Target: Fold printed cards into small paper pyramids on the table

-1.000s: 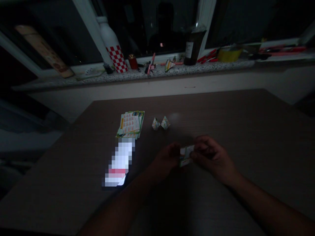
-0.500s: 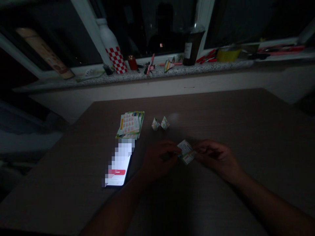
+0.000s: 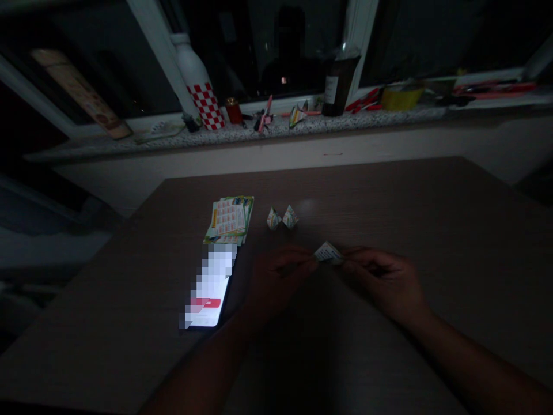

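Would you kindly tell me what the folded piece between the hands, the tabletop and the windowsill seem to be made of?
Folded piece: probably paper, fairly matte; it forms a crisp printed triangle.
Tabletop: wood or wood-look laminate, low sheen; fine grain lines show.
Windowsill: speckled grey like granite, perhaps imitation; finish unclear in dim light.

From my head view, the left hand point(image 3: 279, 279) and right hand point(image 3: 389, 279) pinch a folded paper point(image 3: 328, 253) over the counter point(image 3: 389, 202). Beyond it I see two pointed paper shapes point(image 3: 290, 218); left lies a lit phone point(image 3: 210, 288).
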Available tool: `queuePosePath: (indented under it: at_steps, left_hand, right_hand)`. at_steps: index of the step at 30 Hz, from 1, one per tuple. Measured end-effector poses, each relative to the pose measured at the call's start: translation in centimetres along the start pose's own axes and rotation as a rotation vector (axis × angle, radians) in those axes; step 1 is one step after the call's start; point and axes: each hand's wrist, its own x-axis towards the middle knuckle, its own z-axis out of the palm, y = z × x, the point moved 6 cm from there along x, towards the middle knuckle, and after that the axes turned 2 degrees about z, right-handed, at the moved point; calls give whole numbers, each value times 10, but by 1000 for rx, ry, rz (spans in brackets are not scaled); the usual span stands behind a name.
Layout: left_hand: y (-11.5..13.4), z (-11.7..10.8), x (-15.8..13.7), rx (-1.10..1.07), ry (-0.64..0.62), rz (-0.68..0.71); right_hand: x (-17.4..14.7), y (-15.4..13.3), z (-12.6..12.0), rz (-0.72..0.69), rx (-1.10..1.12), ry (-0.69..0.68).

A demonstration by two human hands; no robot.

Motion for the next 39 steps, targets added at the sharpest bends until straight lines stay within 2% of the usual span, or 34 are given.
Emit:
queuePosePath:
  at_steps: [6,11,16,32,39]
  left_hand:
    - [-12,6,-4,-77,90,-63]
    - [-20,11,-7,-161,116,-149]
    - [-21,11,-7,-192,170,-186]
    - [-25,11,-6,-189,153,-222]
    - [-31,13,-4,-192,145,-283]
  right_hand:
    - [-3,2,3,92,60,84]
    - [-2,4,5,109,118,107]
    - [-2,4,5,120,86,117]
    - [-5,10,6,167,123,90]
    - [-5,14,7,166,94,105]
